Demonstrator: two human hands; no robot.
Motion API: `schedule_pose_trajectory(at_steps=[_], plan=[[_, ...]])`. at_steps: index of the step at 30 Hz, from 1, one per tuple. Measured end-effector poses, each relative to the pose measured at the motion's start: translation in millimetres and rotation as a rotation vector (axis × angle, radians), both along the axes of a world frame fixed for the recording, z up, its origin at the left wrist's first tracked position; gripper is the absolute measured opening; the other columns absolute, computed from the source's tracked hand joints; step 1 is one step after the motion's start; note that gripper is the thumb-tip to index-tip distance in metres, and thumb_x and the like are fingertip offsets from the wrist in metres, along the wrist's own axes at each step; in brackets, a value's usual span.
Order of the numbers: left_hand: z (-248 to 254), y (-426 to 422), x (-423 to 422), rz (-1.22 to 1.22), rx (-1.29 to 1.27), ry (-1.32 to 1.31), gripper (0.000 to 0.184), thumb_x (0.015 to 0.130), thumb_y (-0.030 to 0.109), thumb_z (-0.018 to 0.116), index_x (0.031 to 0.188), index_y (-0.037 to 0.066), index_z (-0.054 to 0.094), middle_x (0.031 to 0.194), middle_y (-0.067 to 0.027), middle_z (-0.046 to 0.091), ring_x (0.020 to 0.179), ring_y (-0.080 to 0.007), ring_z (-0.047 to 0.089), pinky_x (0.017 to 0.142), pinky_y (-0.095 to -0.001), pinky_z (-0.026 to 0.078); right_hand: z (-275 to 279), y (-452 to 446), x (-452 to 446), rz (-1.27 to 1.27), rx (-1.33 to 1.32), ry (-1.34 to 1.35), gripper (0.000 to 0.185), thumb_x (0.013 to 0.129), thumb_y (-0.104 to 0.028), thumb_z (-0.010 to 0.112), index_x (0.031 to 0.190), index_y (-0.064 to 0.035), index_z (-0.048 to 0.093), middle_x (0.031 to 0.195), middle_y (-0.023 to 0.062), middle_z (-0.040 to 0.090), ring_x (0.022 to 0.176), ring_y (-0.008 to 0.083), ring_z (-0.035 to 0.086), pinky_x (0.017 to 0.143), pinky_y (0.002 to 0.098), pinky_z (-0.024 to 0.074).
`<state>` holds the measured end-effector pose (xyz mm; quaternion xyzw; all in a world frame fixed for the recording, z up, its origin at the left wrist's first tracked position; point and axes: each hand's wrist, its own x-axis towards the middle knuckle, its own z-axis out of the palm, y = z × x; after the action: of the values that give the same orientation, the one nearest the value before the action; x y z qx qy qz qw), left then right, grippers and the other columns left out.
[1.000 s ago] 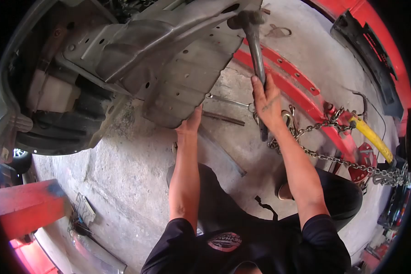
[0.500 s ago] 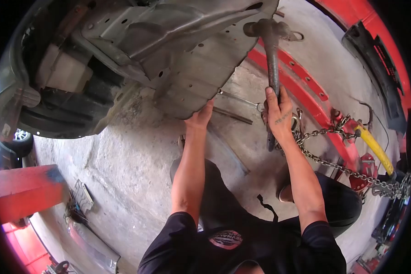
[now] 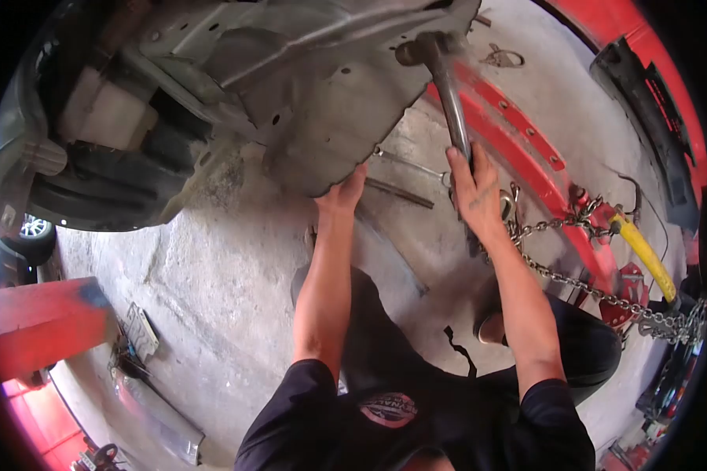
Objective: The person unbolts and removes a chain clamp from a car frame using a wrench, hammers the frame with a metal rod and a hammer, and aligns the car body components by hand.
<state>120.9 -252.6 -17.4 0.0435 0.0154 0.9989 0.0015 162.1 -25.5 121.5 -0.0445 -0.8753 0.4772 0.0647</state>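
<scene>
While the right hand (image 3: 477, 188) is wrapped around the handle of a long-handled, dark metal hammer (image 3: 450, 102), its grip narrow and closed, the left hand (image 3: 342, 193) is at the lower edge of a grey, ragged-edged sheet-metal panel (image 3: 322, 125) with small round holes. Most of the left fingers are hidden by the metal, so how tightly they close cannot be told.

The hammer stands tilted right of the frame's centre, its head up beside the panel's right edge; whether the 2 touch cannot be told. The panel fills the upper centre, joined to grey vehicle bodywork at the upper left, where a black ribbed plastic liner (image 3: 110, 192) curves below.

Between the 2 hands, a slim silver wrench (image 3: 411, 164) and a dark straight metal bar (image 3: 401, 193) lie on the pale concrete floor (image 3: 212, 298). A red steel beam (image 3: 518, 161) with round holes slants through the upper right, a silver link chain (image 3: 565, 279) and a yellow cylindrical bar (image 3: 644, 253) beside its lower end.
</scene>
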Motion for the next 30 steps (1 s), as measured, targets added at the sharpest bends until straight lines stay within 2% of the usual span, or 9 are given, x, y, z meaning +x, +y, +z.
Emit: schedule_pose_trajectory(at_steps=[9,12,15,16,19,20,24,27,30], plan=[[9,1,7,0.088,-0.052,-0.284,0.051,0.096,0.043,0.057,0.137,0.012,0.054,0.144,-0.0036,0.054,0.136,-0.025,0.045,0.116,-0.0448,0.032,-32,-15,22,0.012,-0.206,0.06,0.031,0.1,-0.029,0.057,0.092,0.0007,0.051,0.059,0.0096,0.052,0.057,0.0161,0.052,0.054,0.0367,0.0429],[17,4,7,0.09,0.015,-0.255,0.046,0.091,0.036,0.065,0.131,0.013,0.059,0.133,-0.0044,0.061,0.125,-0.026,0.056,0.104,-0.045,0.047,-49,-17,-4,0.11,0.169,0.021,0.036,0.1,-0.033,0.055,0.094,0.0014,0.051,0.06,0.0162,0.052,0.056,0.0241,0.053,0.056,0.0414,0.0441],[9,6,1,0.117,-0.067,-0.033,0.048,0.091,0.035,0.065,0.133,0.013,0.058,0.136,-0.0042,0.059,0.127,-0.026,0.054,0.108,-0.0456,0.043,-20,-13,-12,0.066,0.092,-0.068,0.039,0.1,-0.036,0.055,0.095,0.0019,0.051,0.061,0.021,0.051,0.055,0.0295,0.052,0.059,0.0443,0.0442],[4,6,-2,0.113,-0.056,0.014,0.049,0.091,0.035,0.066,0.134,0.013,0.057,0.138,-0.0044,0.058,0.128,-0.026,0.054,0.109,-0.045,0.042,-21,-7,-13,0.042,0.138,0.101,0.04,0.1,-0.037,0.057,0.103,0.0034,0.056,0.063,0.0114,0.053,0.062,0.0159,0.054,0.057,0.0374,0.0432],[1,6,-7,0.085,-0.086,0.143,0.056,0.088,0.031,0.068,0.139,0.014,0.052,0.145,-0.004,0.052,0.135,-0.0257,0.046,0.113,-0.0457,0.035,7,-2,-8,0.06,0.121,-0.025,0.043,0.099,-0.037,0.057,0.105,0.0048,0.056,0.063,0.0117,0.054,0.062,0.0186,0.054,0.059,0.0394,0.0449],[1,6,-2,0.095,-0.13,0.178,0.062,0.086,0.028,0.069,0.143,0.016,0.048,0.149,-0.0033,0.048,0.139,-0.0253,0.041,0.117,-0.0474,0.029,7,-8,-5,0.052,0.071,-0.008,0.038,0.099,-0.035,0.057,0.095,0.0025,0.052,0.063,0.023,0.055,0.058,0.0322,0.058,0.062,0.046,0.0464],[13,5,6,0.021,0.087,-0.122,0.072,0.083,0.029,0.072,0.148,0.02,0.042,0.154,-0.0021,0.041,0.146,-0.0251,0.031,0.12,-0.0509,0.021,-32,-9,-21,0.205,0.374,-0.149,0.047,0.099,-0.04,0.055,0.105,0.0071,0.056,0.082,0.0346,0.063,0.085,0.0475,0.068,0.076,0.0511,0.0494],[18,10,16,0.08,-0.058,0.003,0.055,0.093,0.041,0.061,0.141,0.016,0.051,0.146,-0.0048,0.051,0.138,-0.0278,0.043,0.115,-0.0513,0.032,-10,-5,-18,0.132,0.231,0.099,0.049,0.099,-0.042,0.055,0.109,0.0068,0.058,0.083,0.0329,0.064,0.084,0.048,0.066,0.075,0.0497,0.0486],[24,6,10,0.033,-0.052,-0.002,0.055,0.096,0.045,0.056,0.142,0.015,0.05,0.146,-0.0048,0.052,0.137,-0.0292,0.045,0.115,-0.0517,0.034,1,2,-8,0.109,0.036,0.002,0.04,0.1,-0.037,0.059,0.102,0.0023,0.054,0.065,0.0096,0.051,0.056,0.0216,0.051,0.052,0.0356,0.0407]])
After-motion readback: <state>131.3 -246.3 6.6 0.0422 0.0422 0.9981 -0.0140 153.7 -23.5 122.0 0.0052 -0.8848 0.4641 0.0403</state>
